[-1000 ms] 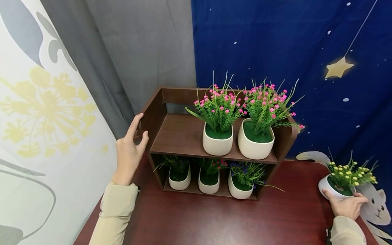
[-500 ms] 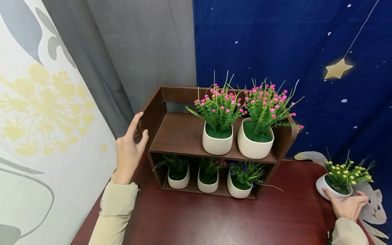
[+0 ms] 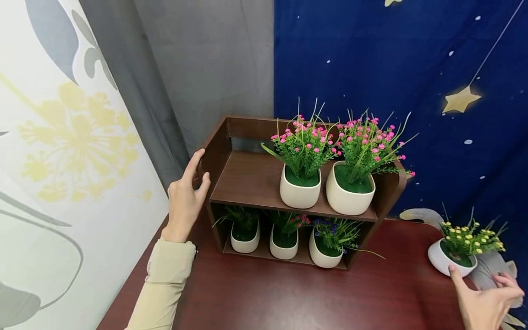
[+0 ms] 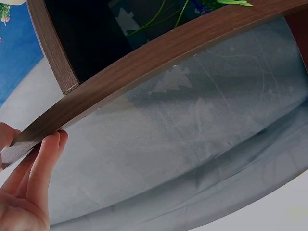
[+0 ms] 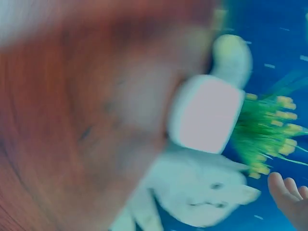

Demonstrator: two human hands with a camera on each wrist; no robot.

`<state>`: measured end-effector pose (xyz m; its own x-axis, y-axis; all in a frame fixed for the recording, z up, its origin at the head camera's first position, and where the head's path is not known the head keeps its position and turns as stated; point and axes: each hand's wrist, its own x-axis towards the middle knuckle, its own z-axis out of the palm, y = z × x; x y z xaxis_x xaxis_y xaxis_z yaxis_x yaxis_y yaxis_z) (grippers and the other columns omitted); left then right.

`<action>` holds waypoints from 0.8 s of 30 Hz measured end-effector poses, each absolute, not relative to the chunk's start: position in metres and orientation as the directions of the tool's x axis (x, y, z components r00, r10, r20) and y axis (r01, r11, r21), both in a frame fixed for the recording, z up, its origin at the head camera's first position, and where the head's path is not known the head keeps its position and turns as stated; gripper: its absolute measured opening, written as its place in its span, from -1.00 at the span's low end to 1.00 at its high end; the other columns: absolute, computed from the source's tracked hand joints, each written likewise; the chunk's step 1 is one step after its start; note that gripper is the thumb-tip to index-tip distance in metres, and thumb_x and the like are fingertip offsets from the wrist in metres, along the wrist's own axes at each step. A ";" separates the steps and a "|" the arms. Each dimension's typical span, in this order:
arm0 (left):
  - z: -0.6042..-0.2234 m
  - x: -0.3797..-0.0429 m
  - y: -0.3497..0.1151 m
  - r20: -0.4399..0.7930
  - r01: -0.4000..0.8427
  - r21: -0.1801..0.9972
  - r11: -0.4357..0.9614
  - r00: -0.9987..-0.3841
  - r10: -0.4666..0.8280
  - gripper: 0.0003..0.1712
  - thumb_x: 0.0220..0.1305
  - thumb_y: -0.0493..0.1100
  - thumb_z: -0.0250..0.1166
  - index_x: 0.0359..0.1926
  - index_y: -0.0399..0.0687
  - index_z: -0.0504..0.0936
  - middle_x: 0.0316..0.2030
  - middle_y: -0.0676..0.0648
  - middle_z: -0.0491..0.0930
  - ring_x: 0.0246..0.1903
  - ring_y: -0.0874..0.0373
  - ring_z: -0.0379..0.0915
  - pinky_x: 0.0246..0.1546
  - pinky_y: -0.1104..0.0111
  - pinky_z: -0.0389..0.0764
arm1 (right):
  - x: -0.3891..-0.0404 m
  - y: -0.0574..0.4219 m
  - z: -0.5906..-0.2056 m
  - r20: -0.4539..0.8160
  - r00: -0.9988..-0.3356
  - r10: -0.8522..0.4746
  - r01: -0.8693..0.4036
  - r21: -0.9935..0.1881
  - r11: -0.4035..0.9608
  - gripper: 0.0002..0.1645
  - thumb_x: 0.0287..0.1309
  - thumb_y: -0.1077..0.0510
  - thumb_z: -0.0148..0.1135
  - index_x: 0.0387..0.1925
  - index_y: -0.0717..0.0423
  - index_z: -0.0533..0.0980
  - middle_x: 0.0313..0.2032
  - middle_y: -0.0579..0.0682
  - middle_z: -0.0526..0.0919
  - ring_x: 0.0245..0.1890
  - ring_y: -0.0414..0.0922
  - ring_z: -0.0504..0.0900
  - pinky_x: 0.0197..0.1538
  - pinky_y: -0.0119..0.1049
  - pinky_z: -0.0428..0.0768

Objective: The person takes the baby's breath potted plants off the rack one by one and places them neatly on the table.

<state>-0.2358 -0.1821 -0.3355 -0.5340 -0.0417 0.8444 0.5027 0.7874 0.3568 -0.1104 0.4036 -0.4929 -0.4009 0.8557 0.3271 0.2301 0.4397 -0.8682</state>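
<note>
At the left side panel of a two-tier brown wooden shelf, my left hand pinches the panel's edge. The left wrist view shows the thumb on one face of the panel and the fingers on the other. A white pot with yellow flowers stands on the table at the far right. My right hand is beside this pot, fingers loose and holding nothing. In the right wrist view, which is blurred, the fingertips are apart from the white pot.
Two white pots with pink flowers stand on the upper tier's right part. Three smaller pots fill the lower tier. Behind hang a grey curtain and a blue starry one. The table is dark red.
My right hand has let go of the yellow-flower pot and drawn back toward the lower right. My left hand keeps its grip on the shelf. The head view has shifted slightly.
</note>
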 end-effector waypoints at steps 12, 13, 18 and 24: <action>-0.335 -0.236 -0.180 0.860 0.511 0.342 0.789 -0.509 -0.043 -0.37 0.17 -0.32 0.22 0.27 0.12 0.39 -0.75 0.02 0.31 -0.83 0.54 -0.19 -0.83 0.35 0.05 | -0.075 0.295 -0.417 0.502 -0.337 0.797 -0.097 -0.860 0.501 -0.07 -0.40 0.22 0.55 0.07 -0.05 0.23 0.11 -0.28 0.35 0.12 -0.25 0.41 0.12 -0.40 0.35; -0.335 -0.236 -0.180 0.859 0.512 0.343 0.788 -0.511 -0.042 -0.36 0.16 -0.33 0.22 0.28 0.12 0.39 -0.75 0.02 0.31 -0.83 0.53 -0.19 -0.83 0.35 0.05 | -0.074 0.290 -0.412 0.512 -0.338 0.790 -0.140 -0.857 0.496 -0.06 -0.42 0.27 0.54 0.08 -0.01 0.23 0.11 -0.21 0.36 0.11 -0.22 0.42 0.12 -0.39 0.35; -0.334 -0.236 -0.179 0.855 0.514 0.349 0.783 -0.518 -0.041 -0.35 0.16 -0.35 0.20 0.28 0.14 0.38 -0.75 0.02 0.30 -0.86 0.42 -0.14 -0.82 0.35 0.06 | -0.071 0.274 -0.391 0.596 -0.343 0.726 -0.295 -0.802 0.519 -0.05 -0.43 0.42 0.46 0.10 0.15 0.21 0.14 0.03 0.36 0.13 -0.06 0.41 0.12 -0.33 0.37; -0.334 -0.235 -0.180 0.852 0.509 0.356 0.784 -0.522 -0.048 -0.35 0.17 -0.34 0.19 0.28 0.15 0.38 -0.76 0.02 0.29 -0.86 0.38 -0.12 -0.82 0.34 0.06 | -0.074 0.255 -0.372 0.642 -0.372 0.670 -0.525 -0.741 0.418 -0.15 -0.31 0.50 0.35 0.10 0.24 0.19 0.16 0.19 0.29 0.16 0.08 0.34 0.12 -0.28 0.38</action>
